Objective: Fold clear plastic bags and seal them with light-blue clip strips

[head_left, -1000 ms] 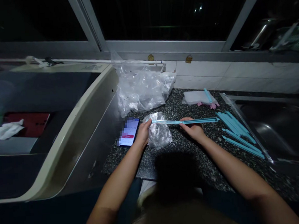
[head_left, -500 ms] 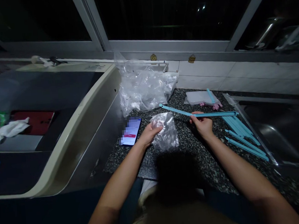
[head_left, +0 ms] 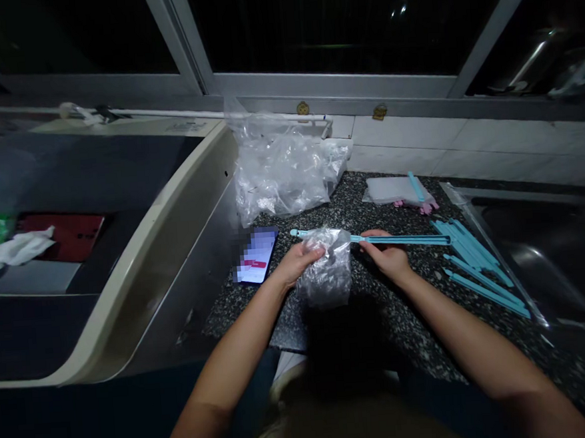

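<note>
My left hand [head_left: 296, 264] grips the top of a small crumpled clear plastic bag [head_left: 326, 273] above the speckled dark counter [head_left: 379, 306]. My right hand [head_left: 388, 258] pinches a long light-blue sealing clip [head_left: 399, 239] that lies level, its left end reaching across the top of the bag to just past my left fingers. The bag's contents do not show.
A phone [head_left: 255, 256] with a lit screen lies left of my left hand. A heap of clear plastic bags [head_left: 284, 169] stands behind. Several more blue clips [head_left: 476, 259] lie at the right beside a steel sink [head_left: 540, 248]. A flat packet [head_left: 395, 190] sits near the tiled wall.
The right hand pulled the blue clip away to the right and tilted it, then brought it back level across the top of the bag. The left hand kept its hold on the bag.
</note>
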Available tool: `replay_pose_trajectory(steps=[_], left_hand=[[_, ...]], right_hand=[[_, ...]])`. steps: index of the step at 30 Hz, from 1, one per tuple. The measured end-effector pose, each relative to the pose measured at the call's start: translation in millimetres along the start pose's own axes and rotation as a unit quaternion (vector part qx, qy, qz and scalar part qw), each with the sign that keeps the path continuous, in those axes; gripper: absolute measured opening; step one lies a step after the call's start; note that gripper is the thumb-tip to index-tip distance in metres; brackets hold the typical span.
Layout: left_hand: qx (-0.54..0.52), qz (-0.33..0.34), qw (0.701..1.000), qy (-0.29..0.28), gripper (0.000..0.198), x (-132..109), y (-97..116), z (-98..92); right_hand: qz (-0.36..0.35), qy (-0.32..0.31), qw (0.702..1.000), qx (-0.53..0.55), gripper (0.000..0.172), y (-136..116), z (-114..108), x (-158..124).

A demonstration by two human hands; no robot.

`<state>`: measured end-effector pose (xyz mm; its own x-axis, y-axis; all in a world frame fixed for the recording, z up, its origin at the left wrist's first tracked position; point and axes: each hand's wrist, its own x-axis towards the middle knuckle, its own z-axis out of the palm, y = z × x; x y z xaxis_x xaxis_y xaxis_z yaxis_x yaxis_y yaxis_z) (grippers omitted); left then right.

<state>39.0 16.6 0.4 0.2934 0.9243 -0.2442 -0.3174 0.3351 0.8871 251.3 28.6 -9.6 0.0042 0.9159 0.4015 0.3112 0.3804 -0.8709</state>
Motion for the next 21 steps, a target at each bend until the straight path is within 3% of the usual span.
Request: replay_pose_trajectory(steps=[8, 21], left_hand=[[-0.02, -0.009, 1.0, 0.0, 0.04, 2, 1, -1.4], [-0.054, -0.04, 0.997, 0.044, 0.042, 8, -2, -5.3]], right_hand=[[0.023, -0.004, 1.0, 0.012, 0.031, -3, 2, -2], [-0.055, -0.042, 0.996, -0.056, 0.022, 9, 3, -4]])
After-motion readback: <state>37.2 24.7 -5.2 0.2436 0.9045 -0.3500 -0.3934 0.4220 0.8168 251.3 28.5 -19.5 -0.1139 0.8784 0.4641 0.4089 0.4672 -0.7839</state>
